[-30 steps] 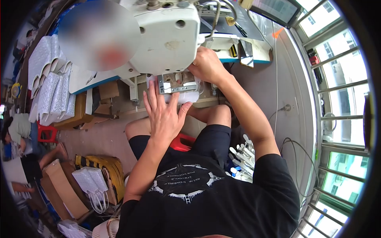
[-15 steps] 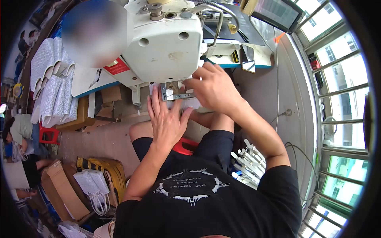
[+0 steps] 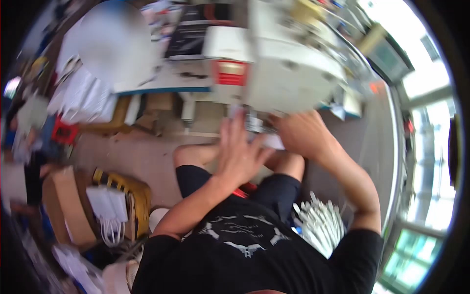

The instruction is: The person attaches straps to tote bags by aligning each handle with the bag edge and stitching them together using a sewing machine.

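Note:
The large white head of a machine that looks like an industrial sewing machine (image 3: 293,73) stands in front of me, blurred by motion. My left hand (image 3: 240,154) lies palm down below its front edge, fingers spread, fingertips beside a small metal and white part (image 3: 254,123). On the other side of that part is my right hand (image 3: 306,134), its fingers curled in under the machine head. Its fingertips are mostly hidden, so what they grip cannot be made out. A small white patch (image 3: 274,142) shows between the hands.
White quilted pieces (image 3: 85,100) are stacked at the left of the white tabletop (image 3: 166,81). A bundle of white strips (image 3: 320,223) stands right of my legs. Cardboard boxes (image 3: 68,206) and a white corded bag (image 3: 107,206) sit at lower left. Another person (image 3: 19,181) is at far left.
The view has swung, so machine and hands appear farther right and the picture is blurred. Both hands stay by the small metal part; my left fingers remain spread, my right ones curled.

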A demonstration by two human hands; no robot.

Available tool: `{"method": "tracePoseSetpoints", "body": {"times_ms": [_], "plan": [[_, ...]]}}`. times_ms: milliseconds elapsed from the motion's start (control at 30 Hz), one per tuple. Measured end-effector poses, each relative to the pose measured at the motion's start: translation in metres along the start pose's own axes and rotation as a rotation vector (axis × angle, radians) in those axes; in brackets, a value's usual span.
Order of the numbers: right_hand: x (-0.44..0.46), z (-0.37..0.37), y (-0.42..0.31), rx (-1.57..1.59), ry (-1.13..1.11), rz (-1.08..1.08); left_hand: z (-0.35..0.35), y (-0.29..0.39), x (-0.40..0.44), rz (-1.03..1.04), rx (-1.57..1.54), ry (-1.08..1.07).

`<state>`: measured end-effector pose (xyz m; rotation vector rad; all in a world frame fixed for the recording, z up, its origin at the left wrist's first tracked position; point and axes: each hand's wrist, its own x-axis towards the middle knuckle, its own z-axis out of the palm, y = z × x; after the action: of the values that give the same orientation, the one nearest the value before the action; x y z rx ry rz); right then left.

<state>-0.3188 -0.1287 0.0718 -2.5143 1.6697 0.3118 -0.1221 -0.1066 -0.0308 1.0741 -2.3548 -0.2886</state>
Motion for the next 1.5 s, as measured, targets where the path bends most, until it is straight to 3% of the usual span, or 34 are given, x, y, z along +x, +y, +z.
{"method": "tracePoseSetpoints", "body": {"times_ms": [33,67,167,233,267,367,400,500,533,567,633,733,767,867,900,1033,1100,1233,1267,1300,1367,1433,1500], "plan": [[0.0,0.012,0.007,0.034,0.15,-0.085,-0.008,-0.01,-0.001,0.008,-0.035,-0.019],[0.002,0.012,0.008,0.01,0.181,-0.114,-0.023,-0.033,-0.005,-0.054,0.041,0.034],[0.002,-0.005,0.01,0.118,0.182,-0.175,-0.053,-0.084,-0.016,0.031,-0.014,0.156],[-0.001,-0.013,0.001,0.095,0.156,-0.151,-0.087,-0.163,-0.023,-0.2,0.09,0.442],[-0.002,-0.014,-0.002,0.087,0.117,-0.09,-0.117,-0.209,-0.021,-0.212,0.202,0.582],[-0.001,-0.015,-0.01,0.068,-0.001,-0.033,-0.2,-0.355,-0.047,-0.673,0.301,1.063],[0.0,-0.016,-0.011,0.051,-0.055,0.007,-0.23,-0.408,-0.055,-0.676,0.142,1.189],[0.007,-0.014,0.0,0.171,-0.025,-0.051,-0.298,-0.54,-0.065,-1.17,0.277,1.086],[0.007,-0.015,0.002,0.195,-0.009,-0.064,-0.315,-0.544,-0.056,-1.158,0.271,1.107],[0.007,-0.016,0.004,0.22,0.008,-0.078,-0.333,-0.547,-0.048,-1.333,0.088,0.994],[0.003,-0.017,0.005,0.181,0.087,-0.13,-0.351,-0.57,-0.047,-1.484,-0.104,0.877],[0.008,-0.017,-0.001,0.149,0.074,-0.116,-0.331,-0.651,-0.08,-1.195,-0.525,1.036],[0.008,-0.017,-0.005,0.131,0.026,-0.069,-0.33,-0.649,-0.072,-1.191,-0.528,1.028],[0.002,-0.019,-0.008,0.119,-0.017,-0.012,-0.329,-0.608,-0.039,-0.996,-0.831,1.322],[0.003,-0.02,-0.007,0.13,-0.012,-0.023,-0.343,-0.593,-0.035,-0.993,-0.836,1.332],[-0.001,-0.026,-0.002,0.167,-0.008,-0.032,-0.412,-0.478,-0.05,-0.731,-0.776,0.884],[-0.003,-0.024,0.001,0.19,-0.012,-0.037,-0.439,-0.398,-0.08,-0.723,-0.62,0.683],[-0.002,0.001,0.008,0.056,0.258,-0.225,-0.453,-0.284,-0.145,-0.661,-0.448,0.384],[0.0,0.01,0.016,0.067,0.367,-0.282,-0.443,-0.262,-0.155,-0.63,-0.449,0.342],[-0.005,0.0,0.013,0.14,0.159,-0.142,-0.427,-0.244,-0.159,-0.588,-0.465,0.283],[-0.013,0.001,0.018,0.18,0.011,-0.03,-0.383,-0.208,-0.152,-0.63,-0.491,0.059],[-0.03,-0.004,0.011,0.223,0.109,0.016,-0.322,-0.191,-0.146,-0.597,-0.543,-0.134],[-0.058,0.012,-0.002,0.495,0.377,-0.047,-0.26,-0.169,-0.127,-0.533,-0.61,-0.353]]}}
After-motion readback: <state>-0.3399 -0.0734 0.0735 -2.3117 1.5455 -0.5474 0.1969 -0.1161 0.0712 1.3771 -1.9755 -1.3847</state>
